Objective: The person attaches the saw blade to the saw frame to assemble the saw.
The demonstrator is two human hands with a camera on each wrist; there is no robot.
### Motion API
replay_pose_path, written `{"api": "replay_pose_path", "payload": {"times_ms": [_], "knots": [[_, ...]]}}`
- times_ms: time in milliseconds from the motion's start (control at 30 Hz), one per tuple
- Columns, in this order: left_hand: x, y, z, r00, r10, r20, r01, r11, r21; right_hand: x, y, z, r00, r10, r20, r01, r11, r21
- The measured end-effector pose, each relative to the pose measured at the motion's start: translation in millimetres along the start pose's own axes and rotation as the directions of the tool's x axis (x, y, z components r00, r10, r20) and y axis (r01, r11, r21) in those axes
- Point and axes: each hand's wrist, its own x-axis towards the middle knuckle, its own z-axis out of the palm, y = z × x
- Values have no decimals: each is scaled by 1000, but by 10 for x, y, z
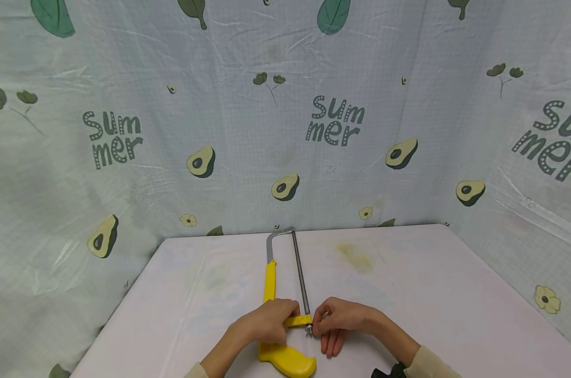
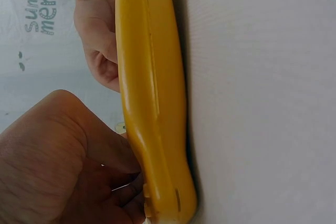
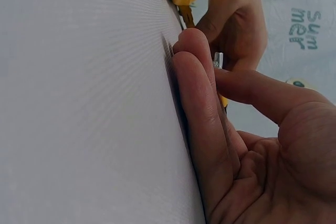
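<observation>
A hacksaw point(image 1: 270, 281) with a grey bow and yellow frame lies on the table, its yellow handle point(image 1: 292, 361) toward me. My left hand point(image 1: 270, 320) grips the yellow frame just ahead of the handle. At the near end of the straight tube-like metal bar point(image 1: 300, 268) sits a small silver wing nut point(image 1: 309, 329). My right hand point(image 1: 345, 319) has thumb and forefinger at that wing nut, and its lower fingers point(image 3: 202, 108) stretch along the table. The handle point(image 2: 152, 77) hides part of both hands in the left wrist view. Fingers partly cover the nut point(image 3: 218, 59) in the right wrist view.
The white table point(image 1: 398, 273) carries a faint yellowish stain point(image 1: 355, 257) right of the saw. Behind and beside it hangs a pale printed sheet point(image 1: 238, 121) with avocados and lettering. A black strap point(image 1: 391, 370) is around my right wrist.
</observation>
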Motion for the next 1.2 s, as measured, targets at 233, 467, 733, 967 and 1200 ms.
{"api": "replay_pose_path", "payload": {"times_ms": [233, 467, 733, 967, 1200], "knots": [[10, -12, 6, 1000, 2, 2, -2, 1000, 7, 2, -5, 2, 1000, -1, 3, 1, 1000, 1], [-1, -11, -2, 1000, 2, 1, -2, 1000, -3, 1, -3, 3, 1000, -13, 11, 13, 1000, 10], [6, -19, 2, 1000, 6, -1, -6, 1000, 6, 6, 3, -6, 1000, -17, 12, 17, 1000, 9], [7, -23, 0, 1000, 3, 2, -3, 1000, -1, 8, 6, -9, 1000, -15, 10, 15, 1000, -2], [11, -31, -5, 1000, 4, 2, -4, 1000, 0, 13, 4, -21, 1000, -7, 15, 7, 1000, -2]]}}
